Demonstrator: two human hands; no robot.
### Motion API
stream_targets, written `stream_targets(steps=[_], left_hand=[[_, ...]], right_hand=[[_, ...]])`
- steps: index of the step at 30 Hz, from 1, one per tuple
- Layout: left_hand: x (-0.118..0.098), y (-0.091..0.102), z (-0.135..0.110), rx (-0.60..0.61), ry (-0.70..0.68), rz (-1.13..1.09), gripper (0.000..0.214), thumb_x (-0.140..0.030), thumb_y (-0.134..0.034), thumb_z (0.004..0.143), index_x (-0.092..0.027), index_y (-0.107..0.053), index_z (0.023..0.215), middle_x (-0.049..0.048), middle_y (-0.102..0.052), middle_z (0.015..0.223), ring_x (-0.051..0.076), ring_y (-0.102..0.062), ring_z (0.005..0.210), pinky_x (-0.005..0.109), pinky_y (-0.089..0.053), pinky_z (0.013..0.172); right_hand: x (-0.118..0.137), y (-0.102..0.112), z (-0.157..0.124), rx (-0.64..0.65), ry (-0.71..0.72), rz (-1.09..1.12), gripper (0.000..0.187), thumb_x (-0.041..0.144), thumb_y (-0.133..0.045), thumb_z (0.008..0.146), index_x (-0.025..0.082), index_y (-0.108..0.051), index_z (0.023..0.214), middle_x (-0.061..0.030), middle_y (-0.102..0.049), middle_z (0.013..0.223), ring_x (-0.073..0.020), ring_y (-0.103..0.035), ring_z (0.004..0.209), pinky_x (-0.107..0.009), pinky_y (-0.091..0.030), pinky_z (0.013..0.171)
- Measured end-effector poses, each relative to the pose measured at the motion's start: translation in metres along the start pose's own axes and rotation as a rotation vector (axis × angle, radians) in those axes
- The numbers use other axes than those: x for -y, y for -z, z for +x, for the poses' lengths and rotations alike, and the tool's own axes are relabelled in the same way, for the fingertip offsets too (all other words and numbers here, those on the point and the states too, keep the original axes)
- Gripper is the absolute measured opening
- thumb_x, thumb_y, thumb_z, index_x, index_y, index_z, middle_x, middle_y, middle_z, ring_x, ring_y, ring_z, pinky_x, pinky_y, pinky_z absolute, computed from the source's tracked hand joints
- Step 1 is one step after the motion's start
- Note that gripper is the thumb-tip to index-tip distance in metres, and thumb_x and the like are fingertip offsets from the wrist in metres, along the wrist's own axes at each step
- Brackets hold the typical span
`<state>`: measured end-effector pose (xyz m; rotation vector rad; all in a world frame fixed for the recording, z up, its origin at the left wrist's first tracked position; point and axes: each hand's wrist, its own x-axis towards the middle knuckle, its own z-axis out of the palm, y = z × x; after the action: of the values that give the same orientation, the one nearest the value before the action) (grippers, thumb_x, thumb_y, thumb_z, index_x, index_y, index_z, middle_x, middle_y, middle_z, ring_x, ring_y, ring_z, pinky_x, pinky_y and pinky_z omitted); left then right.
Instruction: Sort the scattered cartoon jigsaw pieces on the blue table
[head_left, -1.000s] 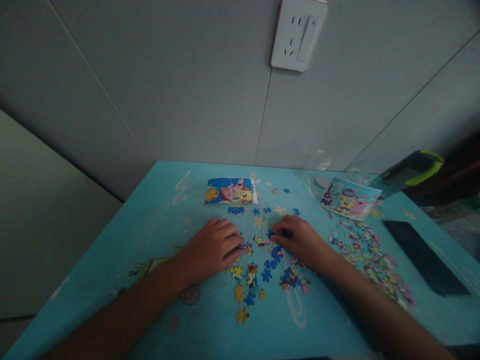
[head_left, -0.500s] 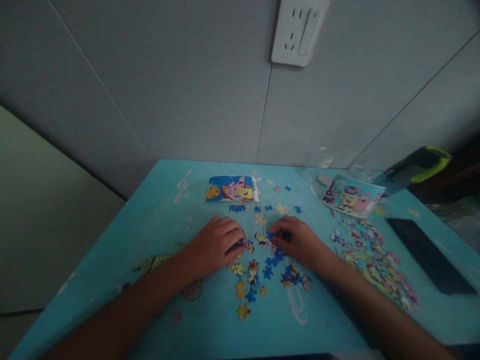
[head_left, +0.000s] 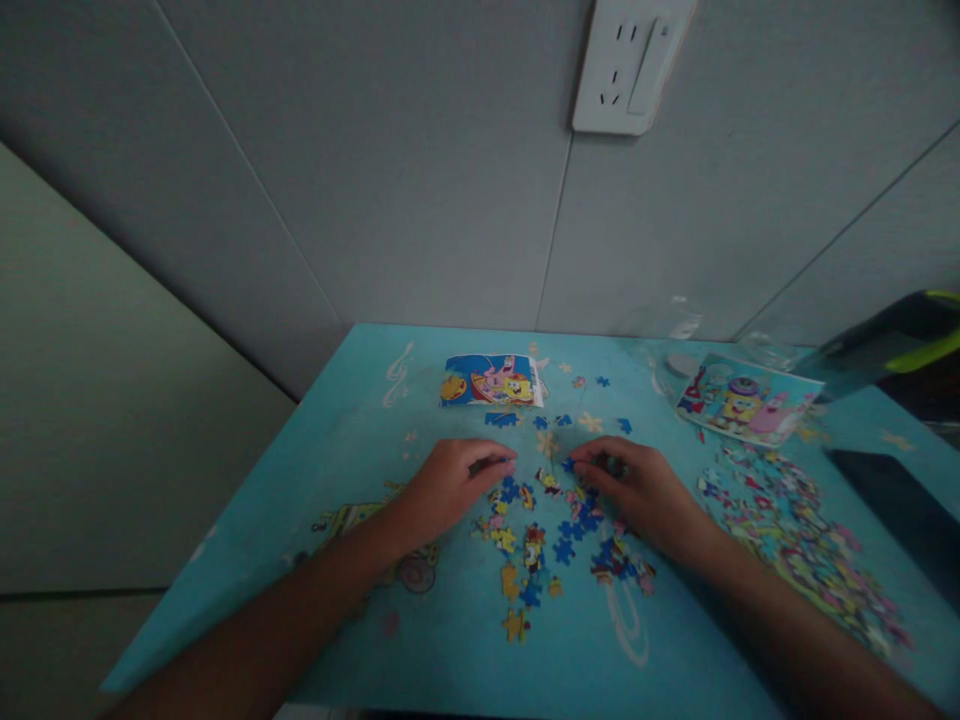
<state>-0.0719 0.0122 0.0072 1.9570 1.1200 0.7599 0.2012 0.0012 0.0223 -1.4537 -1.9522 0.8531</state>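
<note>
Loose jigsaw pieces [head_left: 564,541], mostly blue and yellow, lie in a loose cluster between and below my hands on the light blue tabletop [head_left: 300,480]. My right hand [head_left: 637,485] pinches a blue puzzle piece [head_left: 568,465] between thumb and fingertips. At the cluster's upper left, my left hand [head_left: 457,485] has its thumb and fingertips pressed together; whatever is between them is too small to make out. Behind the hands runs a short row of blue pieces [head_left: 501,419]. Beyond that row lies a blue cartoon picture card [head_left: 487,382].
On the right, a large pile of mixed puzzle pieces [head_left: 802,530] spreads beside a dark flat slab [head_left: 904,510]. A second cartoon card [head_left: 750,400] leans near clear, see-through items and a black-and-green object [head_left: 892,330]. A grey wall [head_left: 435,200] with a socket [head_left: 630,65] bounds the back.
The view has swung left, so everything appears farther right. My left hand's fingers, earlier curled over the pieces, are now pinched together. My right hand still holds a blue piece.
</note>
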Motion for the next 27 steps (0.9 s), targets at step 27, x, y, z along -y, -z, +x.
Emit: stream_targets(steps=[27], left_hand=[[-0.041, -0.022, -0.013, 0.085, 0.272, -0.514, 0.024, -0.041, -0.057, 0.095, -0.018, -0.055, 0.087, -0.0012, -0.066, 0.069, 0.012, -0.061, 0.064, 0.024, -0.045, 0.063]], right_hand=[[0.037, -0.040, -0.011, 0.060, -0.052, 0.452, 0.012, 0.033, -0.072, 0.084, 0.023, -0.074, 0.090, 0.0000, -0.073, 0.079, -0.0146, -0.065, 0.073, -0.026, -0.052, 0.068]])
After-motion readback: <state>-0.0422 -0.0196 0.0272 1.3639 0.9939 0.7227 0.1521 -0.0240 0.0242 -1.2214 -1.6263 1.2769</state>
